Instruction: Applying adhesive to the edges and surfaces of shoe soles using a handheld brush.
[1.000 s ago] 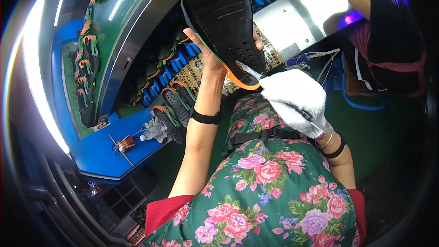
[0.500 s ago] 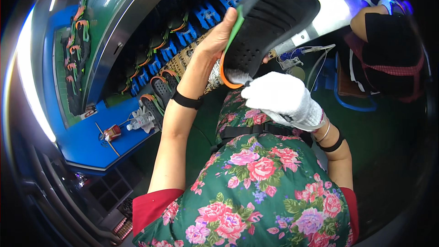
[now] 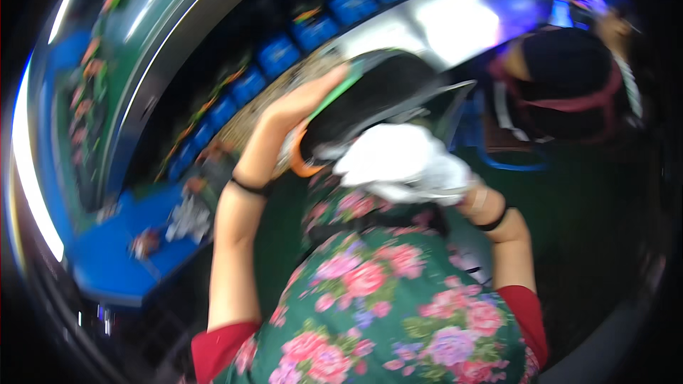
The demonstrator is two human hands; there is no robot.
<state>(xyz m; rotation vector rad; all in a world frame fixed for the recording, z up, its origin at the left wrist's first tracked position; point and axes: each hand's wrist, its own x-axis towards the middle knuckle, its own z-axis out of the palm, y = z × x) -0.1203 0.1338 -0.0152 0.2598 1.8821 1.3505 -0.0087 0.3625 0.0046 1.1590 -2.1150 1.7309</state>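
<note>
The left hand [image 3: 306, 99], bare, grips a dark shoe [image 3: 388, 89] by its side, the digits that show lying closed against the edge; the rest of that grip is hidden behind the shoe. From this hand the shoe lies at 3 o'clock, touching it, raised above the lap and tilted, with its far end pointing toward 2 o'clock. A green rim runs along its 10 o'clock side, next to the hand, and an orange rim curves round the end at 7 to 8 o'clock. The right hand [image 3: 391, 156], in a white glove, is just below, with the shoe at its 12 o'clock. Its fingers are bunched together round a brush [image 3: 329, 151], whose pale bristles show as a smear at the glove's 9 o'clock, by the orange end; the handle is hidden. Whether the glove itself touches the shoe cannot be told through the blur. Blue holders [image 3: 281, 55] run in a curved row beyond the left hand, nearest at 11 o'clock. At 8 o'clock in the view stands a blue table [image 3: 107, 263], with a small red thing [image 3: 144, 243] on it and a white bundle [image 3: 188, 217] at that thing's 2 o'clock. A co-worker [image 3: 562, 89] sits at 2 o'clock.
</note>
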